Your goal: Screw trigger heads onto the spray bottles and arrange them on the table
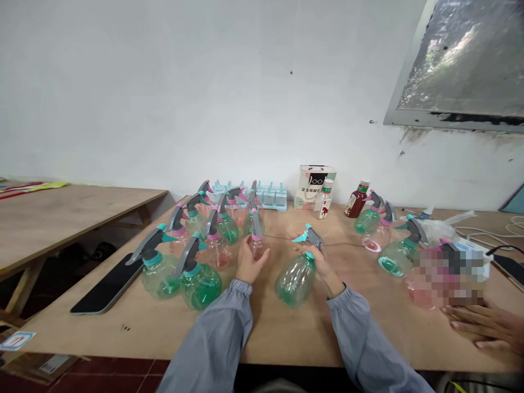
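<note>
My left hand (249,261) is wrapped round a small pink spray bottle (257,236) that stands upright among several green and pink spray bottles (196,275) on the wooden table (286,327). My right hand (321,262) grips the neck of a green spray bottle (295,278) with a grey and teal trigger head; the bottle is tilted, its base toward me. Both arms wear grey sleeves.
A dark phone (107,285) lies at the table's left edge. Pale blue trays (272,197), a white box (313,186), a small white bottle (325,199) and a red sauce bottle (357,199) stand at the back. More spray bottles (395,254) lie right. Another person's hand (487,326) rests at the right edge.
</note>
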`<act>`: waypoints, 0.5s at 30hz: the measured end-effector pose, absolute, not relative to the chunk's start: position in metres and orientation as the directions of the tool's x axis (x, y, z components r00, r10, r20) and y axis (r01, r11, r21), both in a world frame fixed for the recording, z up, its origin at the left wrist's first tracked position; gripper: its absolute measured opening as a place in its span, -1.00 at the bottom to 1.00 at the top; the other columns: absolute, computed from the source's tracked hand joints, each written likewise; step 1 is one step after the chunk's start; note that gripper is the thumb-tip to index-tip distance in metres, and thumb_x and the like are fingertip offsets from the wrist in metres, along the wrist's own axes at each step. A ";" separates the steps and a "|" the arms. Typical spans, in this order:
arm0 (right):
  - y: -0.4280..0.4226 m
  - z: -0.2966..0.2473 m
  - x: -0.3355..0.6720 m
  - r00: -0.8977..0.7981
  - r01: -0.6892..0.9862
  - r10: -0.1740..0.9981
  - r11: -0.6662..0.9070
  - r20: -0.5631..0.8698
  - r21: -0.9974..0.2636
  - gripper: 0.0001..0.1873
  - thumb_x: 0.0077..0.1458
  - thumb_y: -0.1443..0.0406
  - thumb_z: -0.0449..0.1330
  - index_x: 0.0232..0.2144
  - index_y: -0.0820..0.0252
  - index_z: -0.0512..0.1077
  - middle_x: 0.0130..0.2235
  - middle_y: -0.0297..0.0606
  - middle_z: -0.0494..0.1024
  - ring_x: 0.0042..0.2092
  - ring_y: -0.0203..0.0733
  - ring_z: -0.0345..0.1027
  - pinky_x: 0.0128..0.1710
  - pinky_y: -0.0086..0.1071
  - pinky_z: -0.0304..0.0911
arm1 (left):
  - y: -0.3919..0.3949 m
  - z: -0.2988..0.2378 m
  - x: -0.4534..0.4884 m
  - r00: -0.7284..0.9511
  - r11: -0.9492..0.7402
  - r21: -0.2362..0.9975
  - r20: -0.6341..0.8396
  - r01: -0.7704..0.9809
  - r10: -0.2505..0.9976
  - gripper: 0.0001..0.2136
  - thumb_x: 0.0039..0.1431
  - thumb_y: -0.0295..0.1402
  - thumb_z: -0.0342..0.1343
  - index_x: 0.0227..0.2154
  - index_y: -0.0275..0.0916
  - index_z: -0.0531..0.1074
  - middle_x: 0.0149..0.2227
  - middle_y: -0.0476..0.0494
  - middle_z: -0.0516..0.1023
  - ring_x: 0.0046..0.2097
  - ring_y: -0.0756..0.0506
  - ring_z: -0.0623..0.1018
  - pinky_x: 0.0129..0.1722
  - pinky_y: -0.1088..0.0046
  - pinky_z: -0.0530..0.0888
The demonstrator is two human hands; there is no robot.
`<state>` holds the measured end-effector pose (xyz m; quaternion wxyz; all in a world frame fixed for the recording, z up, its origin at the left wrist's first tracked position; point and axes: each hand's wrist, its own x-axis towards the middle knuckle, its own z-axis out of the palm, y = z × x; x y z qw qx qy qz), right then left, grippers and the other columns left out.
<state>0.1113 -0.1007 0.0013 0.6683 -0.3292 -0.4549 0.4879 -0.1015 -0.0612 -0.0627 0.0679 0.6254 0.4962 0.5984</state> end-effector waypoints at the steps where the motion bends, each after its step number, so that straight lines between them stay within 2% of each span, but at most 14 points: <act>1: -0.101 0.001 0.110 0.117 -0.350 0.951 0.310 0.287 -0.884 -0.83 -0.22 0.19 0.33 -0.47 0.08 0.51 -0.38 -0.30 0.62 -0.26 -0.10 0.50 -0.24 -0.31 0.36 | -0.061 -0.063 -0.101 -0.206 -0.498 0.679 0.680 0.539 0.704 -0.40 0.07 -0.17 0.27 0.13 -0.26 0.22 0.06 -0.36 0.46 0.15 -0.32 0.49 0.18 -0.04 0.41; 7: -0.099 0.000 0.109 0.173 -0.336 0.941 0.333 0.289 -0.881 -0.85 -0.19 0.17 0.29 -0.50 0.07 0.47 -0.40 -0.35 0.59 -0.34 -0.18 0.45 -0.30 -0.34 0.33 | -0.061 -0.064 -0.101 -0.177 -0.498 0.676 0.672 0.544 0.719 -0.38 0.07 -0.18 0.29 0.14 -0.25 0.22 0.07 -0.37 0.46 0.16 -0.33 0.49 0.19 -0.04 0.41; 12: -0.101 0.001 0.112 0.115 -0.264 0.927 0.374 0.356 -0.889 -0.82 -0.15 0.12 0.27 -0.51 0.07 0.47 -0.44 -0.31 0.58 -0.31 -0.11 0.48 -0.23 -0.26 0.35 | -0.062 -0.064 -0.101 -0.163 -0.501 0.676 0.668 0.540 0.727 -0.37 0.08 -0.16 0.28 0.15 -0.26 0.21 0.08 -0.37 0.45 0.18 -0.34 0.47 0.21 -0.06 0.39; 15: -0.104 0.002 0.111 0.069 -0.233 0.921 0.389 0.384 -0.891 -0.84 -0.17 0.14 0.30 -0.48 0.05 0.50 -0.39 -0.29 0.61 -0.24 -0.06 0.50 -0.11 -0.20 0.36 | -0.062 -0.063 -0.101 -0.155 -0.506 0.676 0.668 0.536 0.728 -0.37 0.08 -0.16 0.28 0.15 -0.26 0.21 0.09 -0.38 0.45 0.18 -0.34 0.47 0.21 -0.06 0.39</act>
